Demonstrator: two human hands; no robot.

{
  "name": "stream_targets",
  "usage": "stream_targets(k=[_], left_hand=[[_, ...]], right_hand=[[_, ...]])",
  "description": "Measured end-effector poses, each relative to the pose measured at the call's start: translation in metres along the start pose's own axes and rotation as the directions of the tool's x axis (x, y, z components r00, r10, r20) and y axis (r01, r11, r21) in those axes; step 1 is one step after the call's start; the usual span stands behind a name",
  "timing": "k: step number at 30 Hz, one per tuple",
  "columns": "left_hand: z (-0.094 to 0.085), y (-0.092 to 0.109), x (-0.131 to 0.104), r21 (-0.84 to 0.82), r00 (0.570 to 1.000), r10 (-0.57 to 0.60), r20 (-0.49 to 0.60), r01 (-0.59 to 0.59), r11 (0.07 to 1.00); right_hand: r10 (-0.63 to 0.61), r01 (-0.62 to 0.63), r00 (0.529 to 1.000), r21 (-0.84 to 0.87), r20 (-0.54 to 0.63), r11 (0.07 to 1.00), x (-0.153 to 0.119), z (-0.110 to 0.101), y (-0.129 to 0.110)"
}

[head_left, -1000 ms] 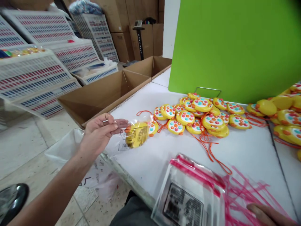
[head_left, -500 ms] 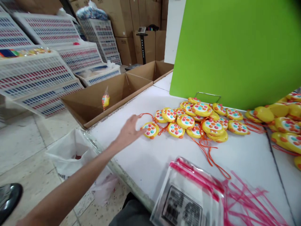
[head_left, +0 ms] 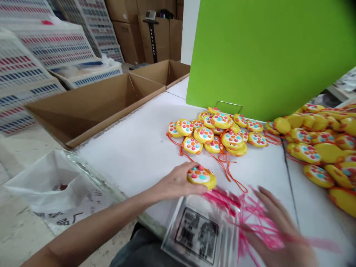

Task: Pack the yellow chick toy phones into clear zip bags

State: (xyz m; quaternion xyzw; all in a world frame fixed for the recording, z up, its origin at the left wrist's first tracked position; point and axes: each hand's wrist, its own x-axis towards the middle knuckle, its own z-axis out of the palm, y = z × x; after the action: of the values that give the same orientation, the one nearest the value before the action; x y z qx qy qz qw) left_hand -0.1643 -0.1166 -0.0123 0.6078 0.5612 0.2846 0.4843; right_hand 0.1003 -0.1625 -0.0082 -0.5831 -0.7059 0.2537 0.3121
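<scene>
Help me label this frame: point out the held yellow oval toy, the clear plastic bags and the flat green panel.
Held yellow oval toy (head_left: pixel 201 176): head view, on its dotted top.
Clear plastic bags (head_left: pixel 199 233): head view, on the black print.
Flat green panel (head_left: pixel 261 55): head view, mid-face.

Left forearm (head_left: pixel 105 226) extended diagonally forward, left grip (head_left: pixel 180 181) curled inward, right grip (head_left: pixel 286 233) motion-blurred, spread.
</scene>
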Motion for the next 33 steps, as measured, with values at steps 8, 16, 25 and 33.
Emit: stream_targets(k=[8,16,25,33], left_hand=[[0.040,-0.004,-0.025,-0.047,0.986,0.163,-0.049,-0.165,0.985],[0.094,-0.047,-0.036,0.662,0.916,0.376,0.139,-0.368,0.653],[0.086,-0.040,-0.034,0.614,0.889,0.416,0.193,-0.440,0.655],[-0.022,-0.017,-0.007,0.318,0.708,0.288,-0.645,-0.094,0.944]], right_hand=[[0.243,-0.236,0.970,0.270,0.008,0.934,0.024,0.046,-0.010],[0.447,-0.413,0.893,0.504,0.060,0.758,0.016,0.037,-0.007],[0.545,-0.555,0.809,0.593,0.222,0.583,0.002,0.032,0.008],[0.532,-0.559,0.804,0.641,0.266,0.525,-0.008,0.028,0.019]])
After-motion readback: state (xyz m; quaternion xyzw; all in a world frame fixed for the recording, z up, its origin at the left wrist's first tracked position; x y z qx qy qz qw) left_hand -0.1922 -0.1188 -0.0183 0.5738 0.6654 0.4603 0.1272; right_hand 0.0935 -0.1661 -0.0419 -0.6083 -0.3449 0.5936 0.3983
